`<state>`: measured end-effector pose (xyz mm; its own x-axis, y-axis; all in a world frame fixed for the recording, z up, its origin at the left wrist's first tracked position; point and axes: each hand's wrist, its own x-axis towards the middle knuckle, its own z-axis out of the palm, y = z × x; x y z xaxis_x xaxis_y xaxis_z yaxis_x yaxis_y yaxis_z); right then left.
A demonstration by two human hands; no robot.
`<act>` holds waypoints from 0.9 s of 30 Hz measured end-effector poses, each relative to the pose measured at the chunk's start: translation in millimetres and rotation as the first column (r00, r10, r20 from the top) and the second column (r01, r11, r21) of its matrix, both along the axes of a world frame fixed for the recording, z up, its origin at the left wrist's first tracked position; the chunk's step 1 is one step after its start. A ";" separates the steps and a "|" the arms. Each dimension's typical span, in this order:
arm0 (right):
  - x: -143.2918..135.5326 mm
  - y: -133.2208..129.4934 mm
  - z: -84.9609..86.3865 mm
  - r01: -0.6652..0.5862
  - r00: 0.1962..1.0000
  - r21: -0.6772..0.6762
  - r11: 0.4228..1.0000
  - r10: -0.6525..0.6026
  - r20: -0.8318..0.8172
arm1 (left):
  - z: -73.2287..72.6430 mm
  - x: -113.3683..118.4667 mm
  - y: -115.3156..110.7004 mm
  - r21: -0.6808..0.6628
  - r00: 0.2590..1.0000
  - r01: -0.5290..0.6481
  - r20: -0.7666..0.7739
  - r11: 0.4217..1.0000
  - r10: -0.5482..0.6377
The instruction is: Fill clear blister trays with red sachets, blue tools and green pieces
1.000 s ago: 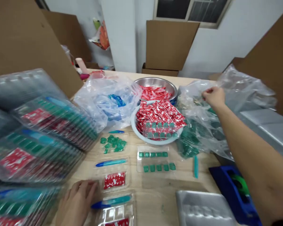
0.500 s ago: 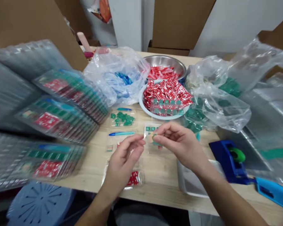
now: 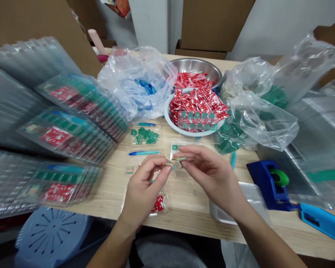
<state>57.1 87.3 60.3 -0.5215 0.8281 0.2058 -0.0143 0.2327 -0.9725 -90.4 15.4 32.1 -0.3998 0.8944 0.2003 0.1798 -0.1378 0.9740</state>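
Lighting moderate and cool, fairly even across the tabletop, seemingly from above with the source out of frame. Shadows are soft; the area below the tabletop's front edge falls to near black. Glare is mild: thin white highlights on the clear bag and a dull sheen on the steel bowl. Wide-angle distortion noted, with the packs at left stretched outward and smeared. The hands are acceptably defined; the small pieces between them are soft, with fine detail unreadable
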 end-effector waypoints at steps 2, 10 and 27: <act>-0.3 -2.9 0.0 0.004 1.000 0.058 0.998 -0.005 0.027 | 1.8 0.5 -0.4 0.012 0.997 -0.027 -0.070 1.000 0.027; 2.2 -10.0 2.8 0.074 0.996 0.204 0.976 -0.082 0.033 | 1.8 0.9 -6.3 0.188 0.971 -0.027 -0.227 0.982 0.070; -44.1 -37.1 -39.2 0.203 0.976 0.332 0.921 -0.216 0.000 | -18.6 -15.7 -22.3 0.101 0.924 -0.161 -0.334 0.982 0.186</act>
